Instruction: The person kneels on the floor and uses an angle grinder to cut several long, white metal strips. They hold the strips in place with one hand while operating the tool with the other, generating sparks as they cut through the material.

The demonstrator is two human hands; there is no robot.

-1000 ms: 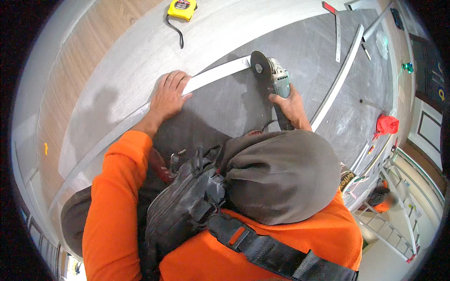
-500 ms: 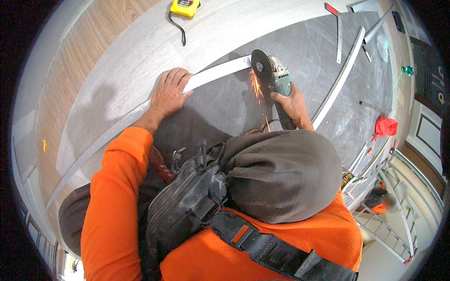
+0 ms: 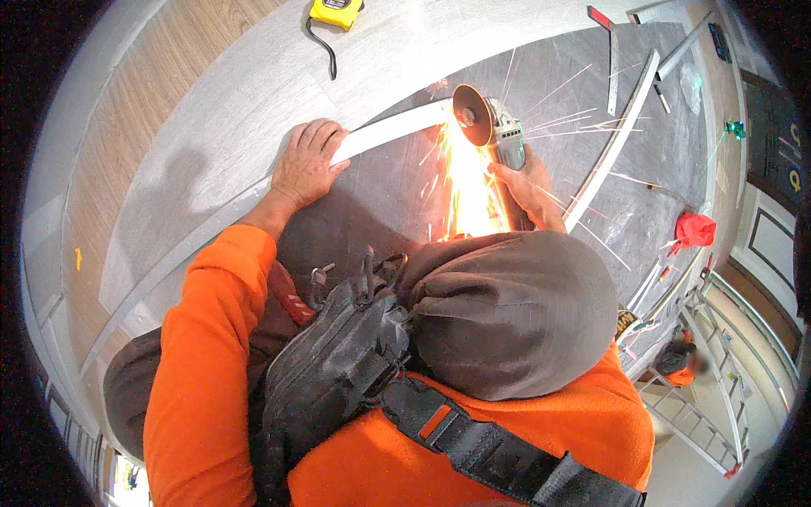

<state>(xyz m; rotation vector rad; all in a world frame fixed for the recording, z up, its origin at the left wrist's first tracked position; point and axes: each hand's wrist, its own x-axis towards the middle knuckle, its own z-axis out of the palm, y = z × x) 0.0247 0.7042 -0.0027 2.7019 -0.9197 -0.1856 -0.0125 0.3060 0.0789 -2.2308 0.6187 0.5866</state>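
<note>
My left hand (image 3: 308, 165) grips a long white metal profile (image 3: 384, 135) from above, its fingers curled over the strip. The angle grinder (image 3: 509, 144) is in my right hand (image 3: 530, 190), which is closed around its body. The grinder's thin cutting disc (image 3: 473, 116) meets the far right end of the profile. A dense stream of bright sparks (image 3: 473, 190) pours from the contact toward my knee, and thin streaks fly off to the right. The glare and my hand partly hide the grinder's handle.
A yellow tape measure (image 3: 336, 12) lies at the top, and a square with a red handle (image 3: 610, 59) at the upper right. Another white profile (image 3: 615, 139) lies right of the grinder. A red cloth (image 3: 695, 229), a stepladder (image 3: 688, 414) and a crouching person (image 3: 676, 365) are farther right.
The sparks have grown from a small spray into a broad bright stream. The disc now glows orange in their light. Both hands and the profile have hardly moved.
</note>
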